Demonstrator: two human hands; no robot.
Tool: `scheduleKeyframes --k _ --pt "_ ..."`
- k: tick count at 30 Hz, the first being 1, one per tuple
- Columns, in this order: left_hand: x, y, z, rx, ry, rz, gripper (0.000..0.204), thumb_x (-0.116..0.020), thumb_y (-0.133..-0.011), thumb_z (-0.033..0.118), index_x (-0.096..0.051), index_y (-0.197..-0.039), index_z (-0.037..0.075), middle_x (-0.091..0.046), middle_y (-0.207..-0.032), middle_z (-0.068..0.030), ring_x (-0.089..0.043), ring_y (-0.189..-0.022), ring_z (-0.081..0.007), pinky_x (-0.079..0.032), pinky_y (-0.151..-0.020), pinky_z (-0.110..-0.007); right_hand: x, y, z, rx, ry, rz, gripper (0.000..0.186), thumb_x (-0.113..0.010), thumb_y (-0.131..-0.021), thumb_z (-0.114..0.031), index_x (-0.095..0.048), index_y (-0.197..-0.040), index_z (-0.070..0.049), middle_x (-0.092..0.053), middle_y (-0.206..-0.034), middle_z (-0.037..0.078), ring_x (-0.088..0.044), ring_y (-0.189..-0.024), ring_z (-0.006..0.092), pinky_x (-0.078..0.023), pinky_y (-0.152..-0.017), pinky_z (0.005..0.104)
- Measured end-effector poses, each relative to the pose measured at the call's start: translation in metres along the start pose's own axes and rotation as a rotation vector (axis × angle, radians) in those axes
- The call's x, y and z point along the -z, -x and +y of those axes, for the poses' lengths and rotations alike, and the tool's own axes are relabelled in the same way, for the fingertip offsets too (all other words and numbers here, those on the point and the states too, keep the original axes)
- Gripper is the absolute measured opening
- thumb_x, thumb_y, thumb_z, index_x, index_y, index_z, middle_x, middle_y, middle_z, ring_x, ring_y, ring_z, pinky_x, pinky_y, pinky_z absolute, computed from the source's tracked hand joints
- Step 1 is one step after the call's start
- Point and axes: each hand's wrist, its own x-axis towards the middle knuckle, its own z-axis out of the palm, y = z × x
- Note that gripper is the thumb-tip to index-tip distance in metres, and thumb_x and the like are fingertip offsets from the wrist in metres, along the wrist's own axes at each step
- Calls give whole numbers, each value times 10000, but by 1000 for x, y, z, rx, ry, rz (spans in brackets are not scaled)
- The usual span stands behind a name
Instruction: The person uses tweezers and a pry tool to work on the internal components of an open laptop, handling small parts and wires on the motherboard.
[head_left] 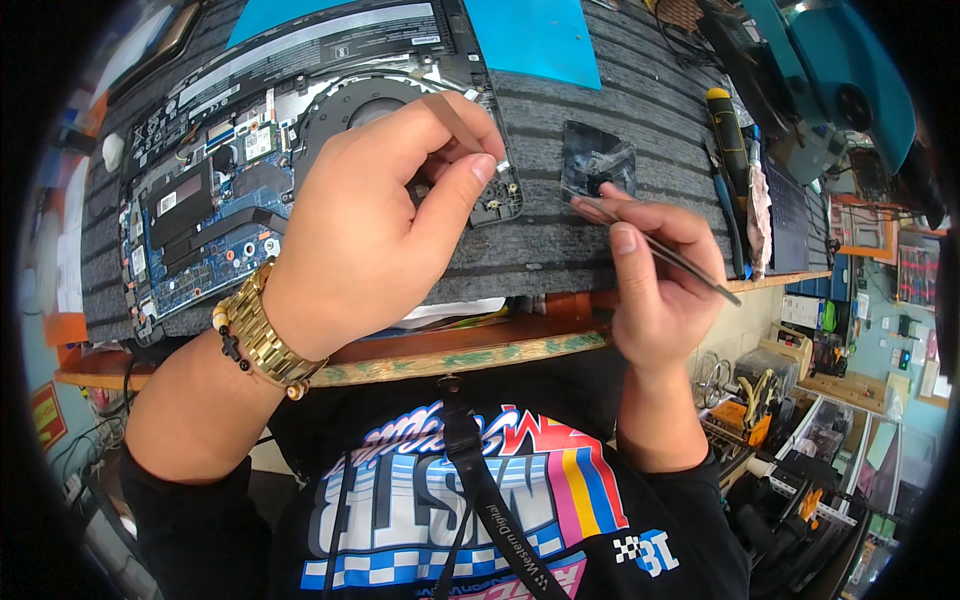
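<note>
Tweezers (pixel 690 268) lie in right hand (pixel 662 295); left hand (pixel 370 220) holds brown strip (pixel 452 124) over opened laptop (pixel 205 190).

Spread over grey ribbed cloth (pixel 530 262) on the far side, a flat blue sheet (pixel 540 45). At right, a tool with a yellow-and-black handle (pixel 733 145), near a crumpled pale pink tissue (pixel 760 225), with a dark keyboard (pixel 788 212) just beside. Farther right, a bulky teal machine (pixel 875 60). Along the near side, a worn wooden edge (pixel 480 362). At left, a white wad (pixel 113 152).
</note>
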Motion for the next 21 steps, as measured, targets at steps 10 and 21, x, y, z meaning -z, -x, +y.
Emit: scheduleKeyframes --k 10,21 --pt "0 0 1 8 7 8 119 -696 -1125 48 -731 -1227 -1 -774 -1094 -66 -761 -1009 -152 -583 -877 -305 -34 -3 -11 49 159 20 115 -823 -997 53 -801 -1110 43 -845 -1014 130 -783 -847 141 -616 -756 274" --pt "1 0 0 -17 -16 5 132 -703 -1115 37 -733 -1239 4 -772 -1088 -62 -746 -988 -138 -584 -879 -302 -35 -5 -8 84 247 -3 144 -826 -970 75 -808 -1106 31 -844 -1002 137 -805 -837 177 -627 -756 286"
